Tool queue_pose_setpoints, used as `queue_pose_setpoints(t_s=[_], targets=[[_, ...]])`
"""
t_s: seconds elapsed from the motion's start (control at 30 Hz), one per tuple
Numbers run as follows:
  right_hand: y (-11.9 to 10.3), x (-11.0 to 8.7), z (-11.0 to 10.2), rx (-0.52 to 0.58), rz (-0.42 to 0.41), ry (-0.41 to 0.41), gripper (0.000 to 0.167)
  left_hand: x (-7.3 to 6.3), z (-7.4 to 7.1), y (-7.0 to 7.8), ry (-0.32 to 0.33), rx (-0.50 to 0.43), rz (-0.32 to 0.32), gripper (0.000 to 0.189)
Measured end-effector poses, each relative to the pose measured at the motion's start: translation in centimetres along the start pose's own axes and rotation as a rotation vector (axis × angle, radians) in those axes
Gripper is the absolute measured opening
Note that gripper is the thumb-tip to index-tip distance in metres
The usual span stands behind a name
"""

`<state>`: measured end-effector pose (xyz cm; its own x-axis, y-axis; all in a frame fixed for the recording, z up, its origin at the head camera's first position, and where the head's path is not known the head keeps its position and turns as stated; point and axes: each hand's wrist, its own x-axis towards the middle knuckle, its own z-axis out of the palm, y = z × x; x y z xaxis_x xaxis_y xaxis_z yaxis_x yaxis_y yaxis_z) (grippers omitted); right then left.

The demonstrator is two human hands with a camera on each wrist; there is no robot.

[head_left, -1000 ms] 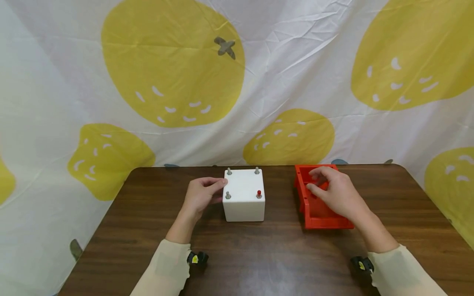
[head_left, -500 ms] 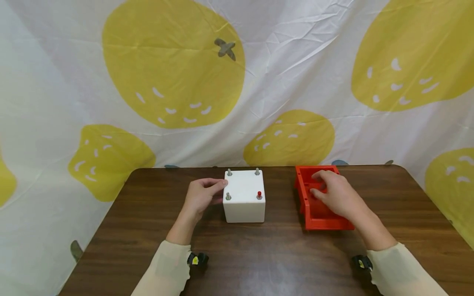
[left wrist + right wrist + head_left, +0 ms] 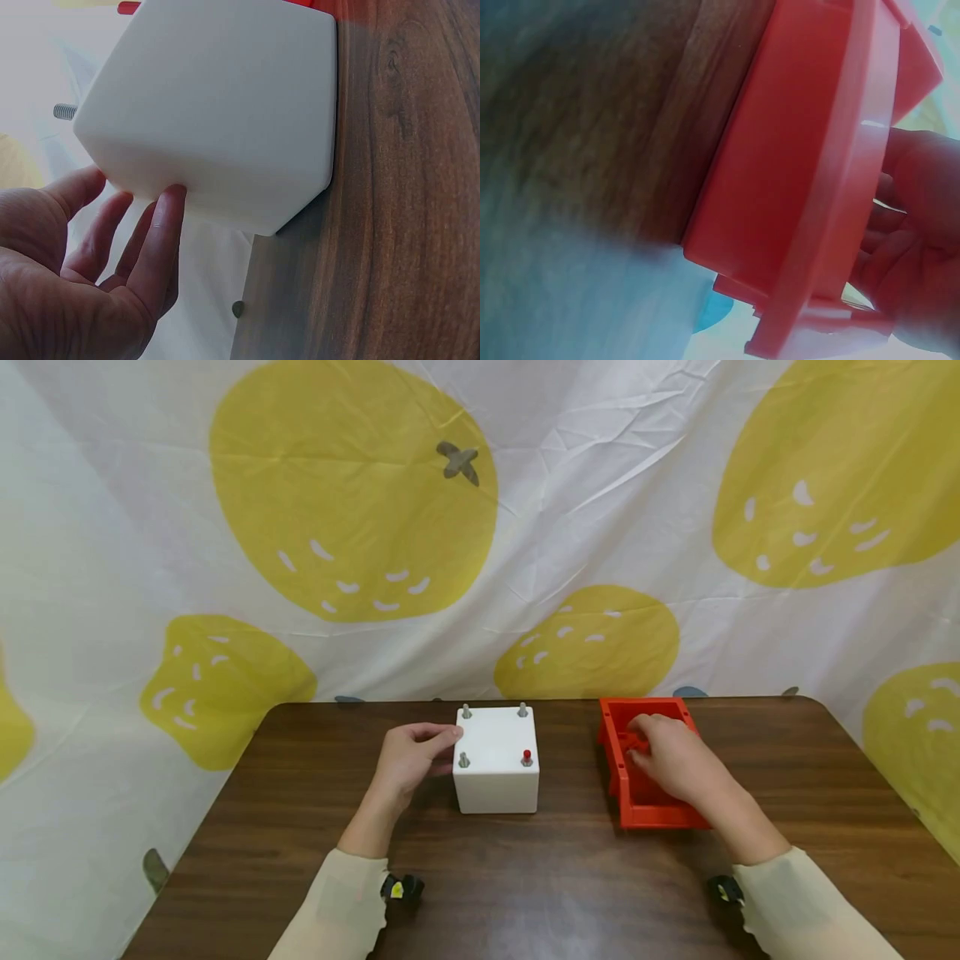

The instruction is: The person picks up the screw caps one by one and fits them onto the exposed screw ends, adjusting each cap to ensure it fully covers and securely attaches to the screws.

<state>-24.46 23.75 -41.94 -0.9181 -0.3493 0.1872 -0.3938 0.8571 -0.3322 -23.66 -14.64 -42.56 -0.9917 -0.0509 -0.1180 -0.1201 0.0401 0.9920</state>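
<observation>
A white block [image 3: 495, 739] stands on the table, with a threaded metal stud [image 3: 464, 761] at each top corner. The near right stud wears a small red cap [image 3: 527, 755]. My left hand [image 3: 408, 758] rests against the block's left side, thumb at the top edge; the left wrist view shows its fingertips [image 3: 174, 193] touching the white wall. My right hand [image 3: 678, 760] reaches into a red bin [image 3: 663, 816], fingers bent down over small red pieces [image 3: 633, 742]. I cannot tell whether it pinches one; the bin wall [image 3: 840, 172] hides its fingertips in the right wrist view.
The dark wooden table [image 3: 555, 877] carries the block and, to its right, the bin with its raised rim. A white curtain [image 3: 405, 660] printed with yellow fruit hangs behind the table's far edge.
My right hand has moved slightly down and left in the bin, its fingers drawing closer to the red pieces. The left hand and the white block stay in place.
</observation>
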Motion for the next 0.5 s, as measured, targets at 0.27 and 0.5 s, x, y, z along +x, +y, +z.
queue_pose_setpoints(t_s=[0.27, 0.5], targets=[[0.02, 0.32, 0.59, -0.088, 0.048, -0.078, 0.014, 0.08, 0.03, -0.10, -0.006, -0.016, -0.007, 0.024], [-0.22, 0.55, 0.82, -0.126, 0.064, -0.115, 0.013, 0.05, 0.03, -0.13, -0.003, -0.011, -0.005, 0.024]])
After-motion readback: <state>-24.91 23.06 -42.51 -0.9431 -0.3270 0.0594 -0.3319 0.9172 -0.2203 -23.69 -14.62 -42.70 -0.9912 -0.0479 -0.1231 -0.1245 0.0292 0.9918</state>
